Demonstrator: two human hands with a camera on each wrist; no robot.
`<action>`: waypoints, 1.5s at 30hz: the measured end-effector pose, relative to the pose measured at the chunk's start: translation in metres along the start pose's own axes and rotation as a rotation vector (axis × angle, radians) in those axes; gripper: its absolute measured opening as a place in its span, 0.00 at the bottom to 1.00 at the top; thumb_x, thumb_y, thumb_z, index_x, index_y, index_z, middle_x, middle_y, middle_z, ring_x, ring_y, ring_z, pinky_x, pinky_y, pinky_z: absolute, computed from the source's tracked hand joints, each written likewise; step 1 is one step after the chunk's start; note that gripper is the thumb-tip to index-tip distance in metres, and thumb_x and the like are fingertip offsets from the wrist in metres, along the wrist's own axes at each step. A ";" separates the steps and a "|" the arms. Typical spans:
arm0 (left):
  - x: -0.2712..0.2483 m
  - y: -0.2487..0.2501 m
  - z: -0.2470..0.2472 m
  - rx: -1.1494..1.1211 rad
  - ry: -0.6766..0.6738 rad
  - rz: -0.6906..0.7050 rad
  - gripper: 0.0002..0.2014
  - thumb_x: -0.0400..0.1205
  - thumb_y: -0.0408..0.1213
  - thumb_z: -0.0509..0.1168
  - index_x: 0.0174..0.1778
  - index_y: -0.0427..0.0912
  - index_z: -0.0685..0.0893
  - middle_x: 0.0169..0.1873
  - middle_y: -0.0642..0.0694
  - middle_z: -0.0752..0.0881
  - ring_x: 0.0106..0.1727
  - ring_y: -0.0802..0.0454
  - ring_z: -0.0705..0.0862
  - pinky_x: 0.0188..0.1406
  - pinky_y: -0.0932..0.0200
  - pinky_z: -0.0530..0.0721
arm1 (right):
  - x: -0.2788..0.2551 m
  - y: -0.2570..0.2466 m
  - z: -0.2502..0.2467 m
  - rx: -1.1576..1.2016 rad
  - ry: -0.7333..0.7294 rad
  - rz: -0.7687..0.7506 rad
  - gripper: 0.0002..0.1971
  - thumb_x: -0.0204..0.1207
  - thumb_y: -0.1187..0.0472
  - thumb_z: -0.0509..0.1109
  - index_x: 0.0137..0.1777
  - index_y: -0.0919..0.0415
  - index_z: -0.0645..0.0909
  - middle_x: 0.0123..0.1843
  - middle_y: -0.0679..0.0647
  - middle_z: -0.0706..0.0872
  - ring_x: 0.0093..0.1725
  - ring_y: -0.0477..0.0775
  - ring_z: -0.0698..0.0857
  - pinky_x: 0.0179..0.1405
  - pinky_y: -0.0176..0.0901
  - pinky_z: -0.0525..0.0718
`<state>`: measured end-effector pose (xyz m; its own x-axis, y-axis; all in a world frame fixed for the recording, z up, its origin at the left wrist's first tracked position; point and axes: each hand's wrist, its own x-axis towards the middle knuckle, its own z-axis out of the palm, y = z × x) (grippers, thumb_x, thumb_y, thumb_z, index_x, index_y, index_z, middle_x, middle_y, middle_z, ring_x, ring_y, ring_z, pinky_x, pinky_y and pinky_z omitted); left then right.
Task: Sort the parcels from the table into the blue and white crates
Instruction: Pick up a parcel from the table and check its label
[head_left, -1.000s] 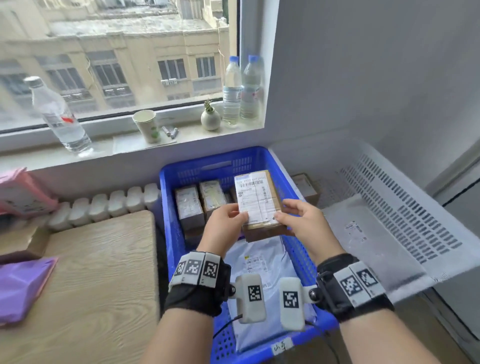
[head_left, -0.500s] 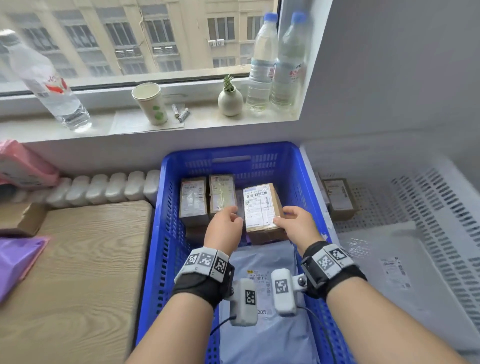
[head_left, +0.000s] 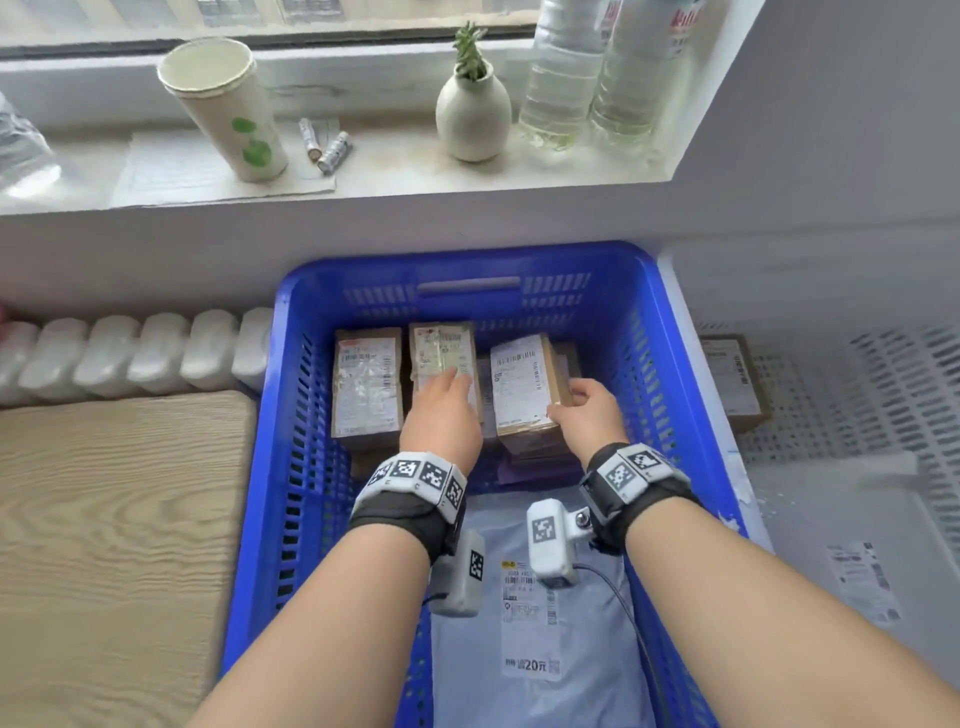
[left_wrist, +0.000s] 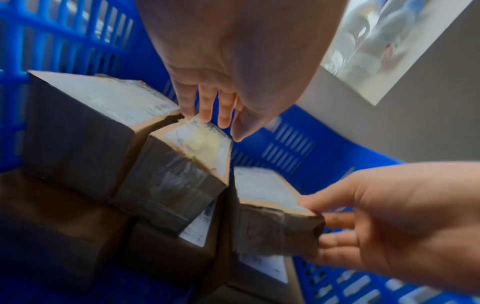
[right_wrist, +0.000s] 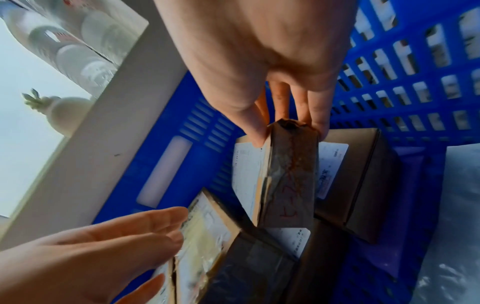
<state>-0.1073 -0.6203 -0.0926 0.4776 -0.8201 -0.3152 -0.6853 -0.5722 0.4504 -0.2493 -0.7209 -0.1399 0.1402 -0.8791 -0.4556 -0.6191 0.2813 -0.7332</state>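
Two hands reach into the blue crate (head_left: 670, 374). Nearest, a grey mailer bag (head_left: 540, 639) lies on the crate floor beneath both wrists. The right hand (head_left: 589, 415) has its grip closed on a brown parcel (head_left: 524, 389), thumb on the labelled top, fingers (right_wrist: 318, 121) on the far side. Just left of that grip, the left hand (head_left: 441, 415) rests straight fingers (left_wrist: 207, 111) on the middle parcel (head_left: 441, 353). Left of this stands a third parcel (head_left: 368, 384).
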 end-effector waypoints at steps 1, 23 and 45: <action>0.005 -0.003 0.003 0.022 -0.013 0.020 0.26 0.87 0.30 0.55 0.83 0.44 0.64 0.86 0.47 0.57 0.86 0.47 0.53 0.84 0.50 0.58 | 0.006 -0.001 0.005 0.001 -0.004 -0.009 0.28 0.76 0.65 0.74 0.76 0.61 0.74 0.73 0.58 0.81 0.69 0.57 0.81 0.69 0.47 0.77; 0.014 -0.046 0.030 0.050 0.136 0.085 0.25 0.85 0.31 0.57 0.81 0.40 0.66 0.85 0.45 0.59 0.86 0.45 0.54 0.85 0.50 0.54 | 0.044 0.003 0.066 -0.332 -0.177 0.003 0.27 0.77 0.63 0.64 0.77 0.56 0.72 0.69 0.60 0.82 0.59 0.64 0.85 0.58 0.53 0.86; -0.027 -0.027 0.011 0.121 0.102 0.100 0.28 0.88 0.31 0.52 0.86 0.43 0.56 0.87 0.46 0.52 0.87 0.47 0.47 0.86 0.50 0.49 | -0.015 -0.017 0.014 -0.321 -0.142 -0.036 0.33 0.82 0.58 0.66 0.85 0.57 0.60 0.80 0.60 0.73 0.69 0.62 0.80 0.56 0.43 0.76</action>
<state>-0.1077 -0.5830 -0.1052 0.4533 -0.8720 -0.1846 -0.7901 -0.4890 0.3697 -0.2304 -0.7067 -0.1276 0.2583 -0.8175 -0.5148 -0.8199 0.0963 -0.5643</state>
